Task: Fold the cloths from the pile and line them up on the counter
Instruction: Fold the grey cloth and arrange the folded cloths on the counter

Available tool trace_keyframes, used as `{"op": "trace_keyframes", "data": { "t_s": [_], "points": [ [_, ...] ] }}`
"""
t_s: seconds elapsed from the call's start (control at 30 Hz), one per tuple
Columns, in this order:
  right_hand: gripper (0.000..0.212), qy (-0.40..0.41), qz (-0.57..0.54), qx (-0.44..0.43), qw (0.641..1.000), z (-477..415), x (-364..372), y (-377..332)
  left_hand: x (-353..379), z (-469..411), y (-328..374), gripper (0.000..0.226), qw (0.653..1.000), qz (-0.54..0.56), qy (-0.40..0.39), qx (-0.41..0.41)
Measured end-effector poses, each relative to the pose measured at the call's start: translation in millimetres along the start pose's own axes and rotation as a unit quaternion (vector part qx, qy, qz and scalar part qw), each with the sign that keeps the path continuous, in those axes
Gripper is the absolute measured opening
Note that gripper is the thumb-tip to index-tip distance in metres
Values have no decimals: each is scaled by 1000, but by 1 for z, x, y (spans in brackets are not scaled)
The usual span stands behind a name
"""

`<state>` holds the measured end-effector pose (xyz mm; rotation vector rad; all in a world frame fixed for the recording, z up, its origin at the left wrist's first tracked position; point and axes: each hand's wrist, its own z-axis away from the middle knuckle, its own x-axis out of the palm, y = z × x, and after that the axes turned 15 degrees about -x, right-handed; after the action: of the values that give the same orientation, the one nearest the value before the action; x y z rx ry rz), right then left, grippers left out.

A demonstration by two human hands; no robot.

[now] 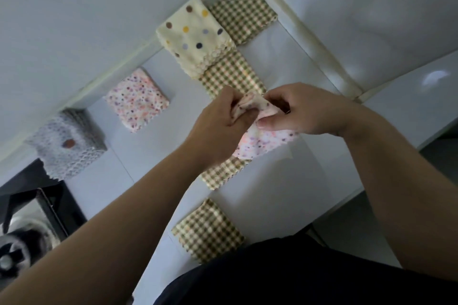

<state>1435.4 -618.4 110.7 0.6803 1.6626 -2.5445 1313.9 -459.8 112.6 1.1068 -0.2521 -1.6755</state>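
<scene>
- My left hand (220,119) and right hand (300,111) are both raised over the middle of the white counter (272,52), close together and both on the same cloth.
- Loose speckled cloth (262,138): white with pink and purple specks, bunched at the top between my hands. The rest hangs down and to the right, off the counter.
- Left fingers are curled and pinch the bunched top edge from the left.
- Right thumb (269,122) presses the cloth against my curled right fingers, so that hand pinches it too.
- Open gingham cloth (230,77): green check, flat on the counter right under my hands. It shows above and below them, with the middle hidden. Can't tell if it's one cloth or several.
- Row along the back wall, left to right:
  - grey cloth (67,143), folded
  - folded speckled cloth (137,100), well apart from the grey one
  - polka-dot cloth (193,34), cream, zigzag edge touching the open gingham
  - corner gingham cloth (245,10), folded, just beside the polka-dot one
- Near gingham cloth (208,230): folded, at the counter's near edge, close to my dark top (297,275).
- Black hob (29,181) is at far left, with a blurred round metal item (19,242) on it that I can't identify.
</scene>
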Motion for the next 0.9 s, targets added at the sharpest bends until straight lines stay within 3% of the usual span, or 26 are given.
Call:
{"op": "trace_keyframes", "data": {
  "t_s": [0.07, 0.17, 0.37, 0.43, 0.57, 0.63, 0.7, 0.77, 0.83, 0.9],
  "points": [
    [29, -36, 42, -1, 998, -9, 10, -5, -12, 5, -6, 22, 999, 30, 26, -25],
    [29, -18, 69, -20, 997, -25, 26, -11, -29, 12, -17, 22, 994, 53, 68, -67],
    [39, 43, -38, -51, 997, -55, 64, -37, -70, 18, -57, 23, 965, 168, 123, -159],
    [37, 61, -76, -44, 994, -69, 77, -42, -87, 18, -72, 27, 954, 200, 97, -200],
    [33, 102, -137, -10, 985, -101, 105, -42, -118, 15, -102, 57, 923, 235, 19, -303],
    [36, 118, -160, 18, 980, -117, 118, -43, -128, 12, -115, 52, 904, 258, 27, -341],
    [31, 123, -176, 39, 976, -133, 127, -43, -136, 6, -125, 45, 868, 330, 60, -366],
    [29, 119, -163, 52, 978, -149, 132, -46, -141, -1, -130, 36, 809, 438, 102, -378],
    [36, 115, -149, 56, 981, -165, 133, -50, -143, -12, -136, 28, 751, 544, 120, -355],
    [27, 118, -163, 46, 979, -179, 130, -55, -139, -21, -138, 32, 708, 617, 123, -321]
  ]
}}
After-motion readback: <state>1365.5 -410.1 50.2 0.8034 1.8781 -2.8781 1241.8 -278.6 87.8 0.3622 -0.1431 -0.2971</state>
